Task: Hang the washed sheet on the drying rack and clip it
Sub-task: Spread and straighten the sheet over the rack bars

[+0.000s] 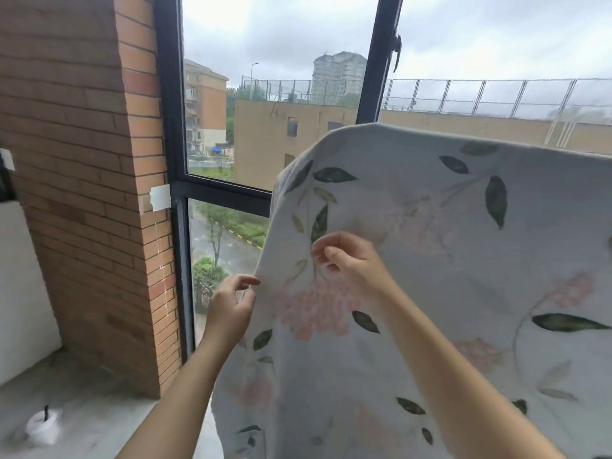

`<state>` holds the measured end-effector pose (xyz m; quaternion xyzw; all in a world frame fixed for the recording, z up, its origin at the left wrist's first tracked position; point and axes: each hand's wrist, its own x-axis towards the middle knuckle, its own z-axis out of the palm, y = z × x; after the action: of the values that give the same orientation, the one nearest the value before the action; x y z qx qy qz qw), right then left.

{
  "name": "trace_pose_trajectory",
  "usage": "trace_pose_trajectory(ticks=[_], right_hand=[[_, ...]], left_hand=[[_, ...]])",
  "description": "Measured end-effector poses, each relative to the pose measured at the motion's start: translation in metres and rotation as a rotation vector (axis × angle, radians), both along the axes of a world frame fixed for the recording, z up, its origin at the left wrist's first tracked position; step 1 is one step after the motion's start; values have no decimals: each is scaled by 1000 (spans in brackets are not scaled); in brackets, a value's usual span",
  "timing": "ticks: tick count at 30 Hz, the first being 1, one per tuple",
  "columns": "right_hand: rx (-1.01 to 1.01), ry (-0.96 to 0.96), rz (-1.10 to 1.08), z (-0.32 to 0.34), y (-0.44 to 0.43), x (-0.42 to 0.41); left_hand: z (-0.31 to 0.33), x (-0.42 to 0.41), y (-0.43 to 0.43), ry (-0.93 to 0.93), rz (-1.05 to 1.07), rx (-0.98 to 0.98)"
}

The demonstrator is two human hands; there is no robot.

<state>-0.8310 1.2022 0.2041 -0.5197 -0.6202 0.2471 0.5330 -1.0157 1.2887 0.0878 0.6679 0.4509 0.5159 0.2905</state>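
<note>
A white sheet [447, 246] printed with green leaves and pink flowers hangs draped over a rail that it hides, filling the right half of the view. My left hand [231, 304] is at the sheet's left edge, thumb and fingers close around that edge. My right hand [347, 260] rests against the sheet's front face, fingertips pinched on a small fold of fabric. The drying rack itself is covered by the cloth. No clip shows in either hand.
A black-framed window [175, 180] stands right behind the sheet, with a handle [396, 49] at the upper right. A brick pillar [99, 193] rises at the left. A grey ledge [86, 402] below it carries a small white cup [44, 425].
</note>
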Motion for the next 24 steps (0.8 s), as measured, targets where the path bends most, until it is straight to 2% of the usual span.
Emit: trace_pose_trajectory(ticks=[4,7,9,13,16,18,20,22,23,24], right_hand=[[241,-311,-139,42,32,-15],[444,-639,-263,73,58,-27],[484,-872,-399,90,73,-30],[400,-1040,-634,112,87,-36],[329,-1123,-767,121,93,-38],[253,-1119,-821,127,94,-40],[190,-1125,-837,131,97,-43],[155,-1117,-836,135,100,-45],[143,-1108,-839,138,101,-45],[134,-1096,-846,141,102,-46]], left_hand=[[10,5,65,-290,-257,-371],[23,17,120,-407,-507,-657],[40,27,153,-433,-583,-724],[88,41,194,-350,-760,-694],[118,37,219,-471,-862,-609],[141,23,230,-493,-1056,-569],[167,6,237,-358,-1194,-622],[193,-7,242,-274,-1174,-566],[205,-13,244,-368,-1108,-490],[216,-18,247,-545,-1047,-415]])
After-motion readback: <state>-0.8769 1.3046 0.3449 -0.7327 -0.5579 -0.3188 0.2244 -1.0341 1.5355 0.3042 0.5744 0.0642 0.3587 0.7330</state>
